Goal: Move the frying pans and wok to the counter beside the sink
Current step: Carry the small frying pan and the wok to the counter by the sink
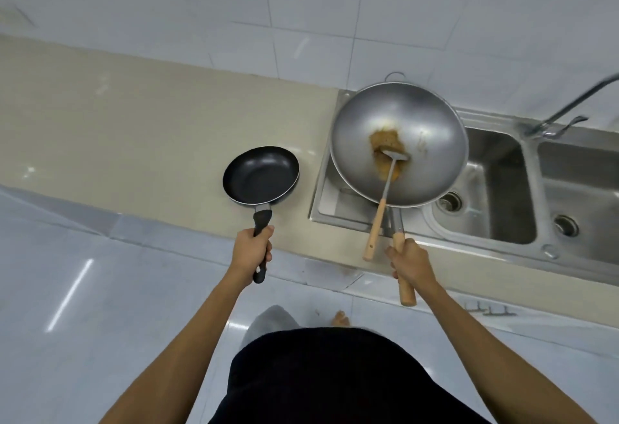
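A small black frying pan hovers over or rests on the beige counter, just left of the sink. My left hand grips its black handle. A large steel wok with brown food residue is held above the left part of the sink. A metal spatula with a wooden handle lies inside it, handle sticking out over the rim. My right hand is closed around the wok's wooden handle.
The double steel sink has a drainboard section on its left and two basins to the right. A faucet rises at the back right. White tiled wall stands behind the counter. My feet and the white tiled floor are below.
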`<action>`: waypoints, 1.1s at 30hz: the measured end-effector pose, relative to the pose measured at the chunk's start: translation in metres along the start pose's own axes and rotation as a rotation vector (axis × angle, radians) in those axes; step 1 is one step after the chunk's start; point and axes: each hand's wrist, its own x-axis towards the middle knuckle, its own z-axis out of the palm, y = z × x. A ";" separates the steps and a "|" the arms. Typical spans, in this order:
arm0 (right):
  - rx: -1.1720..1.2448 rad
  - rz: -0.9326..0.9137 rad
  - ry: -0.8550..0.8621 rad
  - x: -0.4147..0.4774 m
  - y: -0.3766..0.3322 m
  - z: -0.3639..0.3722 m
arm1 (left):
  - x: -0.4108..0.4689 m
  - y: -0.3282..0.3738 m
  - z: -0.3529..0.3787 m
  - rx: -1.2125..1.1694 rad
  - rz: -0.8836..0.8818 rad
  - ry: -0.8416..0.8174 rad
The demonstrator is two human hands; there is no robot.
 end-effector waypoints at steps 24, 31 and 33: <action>-0.046 0.284 0.073 0.017 -0.068 0.043 | 0.176 0.085 -0.020 0.277 0.068 -0.194; -0.128 0.318 0.160 0.019 -0.078 0.055 | 0.193 0.090 -0.031 0.472 0.075 -0.250; -0.133 0.323 0.178 0.017 -0.077 0.059 | 0.193 0.089 -0.032 0.483 0.077 -0.281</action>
